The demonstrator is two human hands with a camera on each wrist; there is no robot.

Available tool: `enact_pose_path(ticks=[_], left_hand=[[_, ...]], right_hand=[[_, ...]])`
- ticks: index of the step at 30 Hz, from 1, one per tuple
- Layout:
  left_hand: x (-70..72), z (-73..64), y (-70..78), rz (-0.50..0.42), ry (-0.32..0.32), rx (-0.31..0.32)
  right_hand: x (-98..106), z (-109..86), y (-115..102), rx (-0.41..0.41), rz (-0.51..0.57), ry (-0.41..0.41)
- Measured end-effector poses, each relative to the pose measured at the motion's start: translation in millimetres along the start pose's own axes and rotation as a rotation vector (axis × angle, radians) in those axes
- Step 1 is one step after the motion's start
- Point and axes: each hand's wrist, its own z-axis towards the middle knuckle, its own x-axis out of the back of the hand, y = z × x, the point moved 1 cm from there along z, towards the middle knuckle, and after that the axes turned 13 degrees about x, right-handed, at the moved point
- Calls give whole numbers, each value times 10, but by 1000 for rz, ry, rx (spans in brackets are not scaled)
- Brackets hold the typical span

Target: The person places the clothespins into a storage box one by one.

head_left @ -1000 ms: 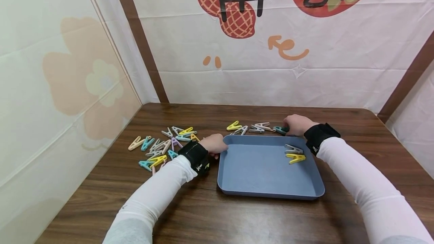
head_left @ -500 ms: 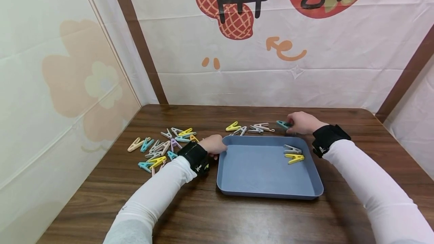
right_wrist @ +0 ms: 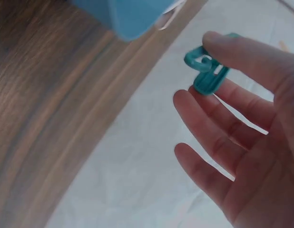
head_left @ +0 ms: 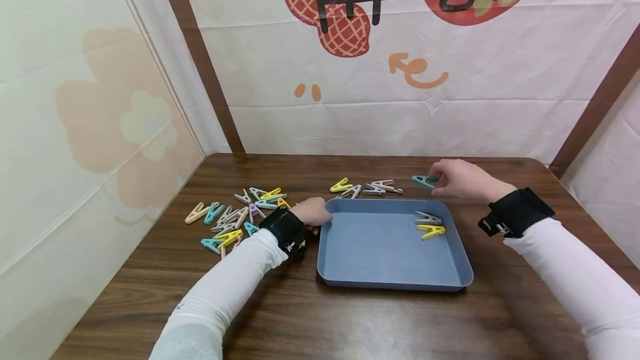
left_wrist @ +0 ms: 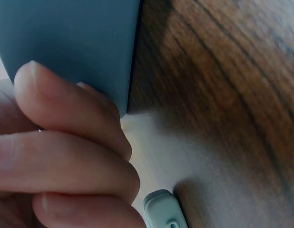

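A teal clothespin point(head_left: 424, 182) is pinched between the thumb and fingers of my right hand point(head_left: 461, 178), raised behind the tray's far right corner. The right wrist view shows the thumb on this teal clothespin point(right_wrist: 209, 71), with the other fingers spread below. My left hand point(head_left: 312, 211) grips the blue-grey tray point(head_left: 385, 260) at its far left corner. Curled fingers point(left_wrist: 66, 156) lie against the tray wall point(left_wrist: 75, 38) in the left wrist view. Inside the tray, near its right side, lie a grey clothespin point(head_left: 428, 218) and a yellow clothespin point(head_left: 431, 231).
Several mixed-colour clothespins point(head_left: 227, 221) are scattered on the wooden table point(head_left: 150, 293) left of my left hand. Behind the tray lie a yellow clothespin point(head_left: 341, 185) and several grey and pale ones point(head_left: 375, 189). A printed cloth point(head_left: 280, 132) hangs beyond the table's far edge.
My right hand has lifted the teal clothespin off the table behind the tray and moved slightly right with it. The left hand stays at the tray's corner.
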Motion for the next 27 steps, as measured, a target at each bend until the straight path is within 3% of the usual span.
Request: enact_pose_path(ticks=[8, 13, 22, 27], left_hand=[[12, -10, -34, 11, 8, 66], [15, -17, -36, -4, 4, 56], [5, -18, 3, -13, -2, 33], [10, -20, 11, -7, -6, 30]], right_hand=[[-15, -126, -394, 82, -45, -118], [-100, -211, -569, 150, -61, -190], [-231, -380, -626, 112, -49, -304], [-288, -424, -611, 115, -11, -314]])
